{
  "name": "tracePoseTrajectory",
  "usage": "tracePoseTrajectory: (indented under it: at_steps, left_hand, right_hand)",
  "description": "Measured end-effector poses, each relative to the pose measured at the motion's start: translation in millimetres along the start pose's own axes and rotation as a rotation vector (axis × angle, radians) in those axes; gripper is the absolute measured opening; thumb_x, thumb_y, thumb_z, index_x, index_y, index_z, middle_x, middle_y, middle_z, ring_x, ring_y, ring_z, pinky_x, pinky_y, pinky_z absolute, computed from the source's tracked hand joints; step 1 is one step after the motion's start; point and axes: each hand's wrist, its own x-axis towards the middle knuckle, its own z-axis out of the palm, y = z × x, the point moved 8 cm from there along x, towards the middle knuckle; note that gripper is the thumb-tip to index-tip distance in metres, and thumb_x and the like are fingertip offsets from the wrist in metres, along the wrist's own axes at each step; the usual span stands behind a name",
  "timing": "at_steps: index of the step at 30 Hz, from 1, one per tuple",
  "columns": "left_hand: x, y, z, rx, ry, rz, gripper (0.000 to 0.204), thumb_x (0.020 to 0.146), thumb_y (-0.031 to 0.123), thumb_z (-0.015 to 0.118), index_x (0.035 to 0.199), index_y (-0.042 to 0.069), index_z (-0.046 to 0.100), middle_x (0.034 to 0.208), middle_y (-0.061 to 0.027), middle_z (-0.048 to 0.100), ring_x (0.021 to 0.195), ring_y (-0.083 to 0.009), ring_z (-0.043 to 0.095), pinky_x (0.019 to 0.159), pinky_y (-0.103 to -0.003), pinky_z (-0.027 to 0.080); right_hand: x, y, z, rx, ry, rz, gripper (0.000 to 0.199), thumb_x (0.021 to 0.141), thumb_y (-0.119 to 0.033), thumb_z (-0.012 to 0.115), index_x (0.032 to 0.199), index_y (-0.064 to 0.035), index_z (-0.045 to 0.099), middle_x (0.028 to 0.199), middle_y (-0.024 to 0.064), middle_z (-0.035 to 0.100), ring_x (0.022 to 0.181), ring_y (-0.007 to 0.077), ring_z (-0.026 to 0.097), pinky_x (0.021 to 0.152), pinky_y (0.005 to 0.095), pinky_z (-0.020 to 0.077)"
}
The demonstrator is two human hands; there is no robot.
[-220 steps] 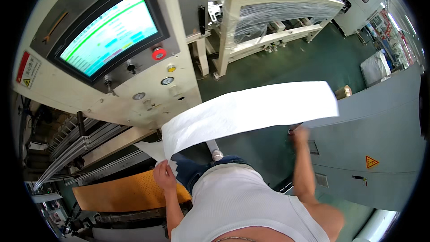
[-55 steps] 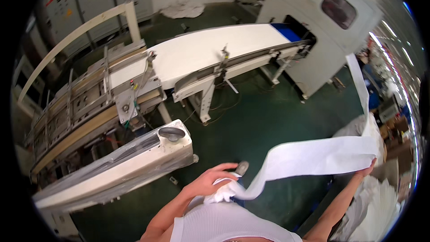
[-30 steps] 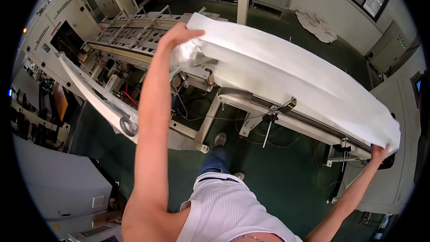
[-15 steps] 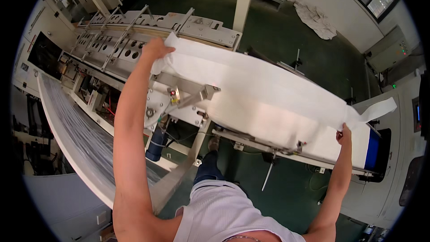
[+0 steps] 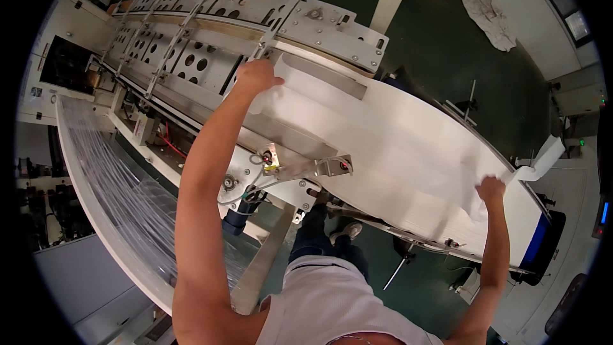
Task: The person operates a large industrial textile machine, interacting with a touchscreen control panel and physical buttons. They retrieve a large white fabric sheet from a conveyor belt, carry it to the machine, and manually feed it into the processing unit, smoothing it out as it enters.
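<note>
A long, thin white sheet (image 5: 370,124), paper or soft fabric, stretches along the white conveyor belt (image 5: 511,233). My left hand (image 5: 257,78) is closed on its left end, beside the metal plates where the belt starts. Near the right end, my right hand (image 5: 491,188) is closed over the sheet in a fist, its fingertips mostly hidden. Past that hand, a loose white tail (image 5: 544,158) of material curls over the belt's far edge. Between my hands the sheet lies low, and its border is hard to tell from the belt.
A metal machine bed (image 5: 191,61) with round holes and crossbars extends left. A sensor bracket (image 5: 332,167) juts over the belt's near edge. At lower left is a curved pale frame (image 5: 96,207) with clear film. White cloth (image 5: 488,19) lies on the far floor.
The sheet has come down from a raised, taut band to lie lower over the belt. My left hand has shifted right along the machine. The whole view has also moved.
</note>
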Motion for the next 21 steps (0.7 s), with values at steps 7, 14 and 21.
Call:
tracePoseTrajectory:
  at_steps: [7, 14, 21]
  left_hand:
    - [-4.7, -79.0, -95.2, -0.195, 0.111, 0.024, 0.047, 0.079, 0.044, 0.078, 0.101, 0.002, 0.075, 0.103, -0.0191, 0.073, 0.095, -0.0337, 0.071, 0.082, -0.041, 0.056]
    - [29.0, -180.4, -54.4, -0.159, 0.051, 0.19, 0.022, 0.077, 0.016, 0.071, 0.097, 0.008, 0.078, 0.097, -0.0159, 0.074, 0.089, -0.0342, 0.07, 0.078, -0.043, 0.056]
    - [82.2, -180.8, 22.3, -0.401, -0.291, 0.245, 0.039, 0.082, 0.02, 0.07, 0.121, 0.018, 0.074, 0.101, -0.0048, 0.072, 0.089, -0.0195, 0.065, 0.079, -0.033, 0.052]
  right_hand:
    - [-93.3, -298.9, -259.3, 0.645, 0.744, -1.208, 0.045, 0.088, -0.008, 0.068, 0.132, -0.0092, 0.06, 0.139, 0.0111, 0.057, 0.131, 0.0314, 0.052, 0.108, 0.0434, 0.0442]
    - [-118.8, -491.4, -335.2, 0.433, 0.837, -1.467, 0.054, 0.098, -0.03, 0.058, 0.147, -0.0098, 0.047, 0.16, 0.0131, 0.035, 0.148, 0.0303, 0.032, 0.121, 0.0455, 0.0277]
    - [-101.6, -579.4, -346.7, 0.391, 0.788, -1.482, 0.065, 0.098, -0.043, 0.056, 0.15, -0.0068, 0.042, 0.16, 0.0192, 0.031, 0.149, 0.0367, 0.028, 0.123, 0.0496, 0.0222]
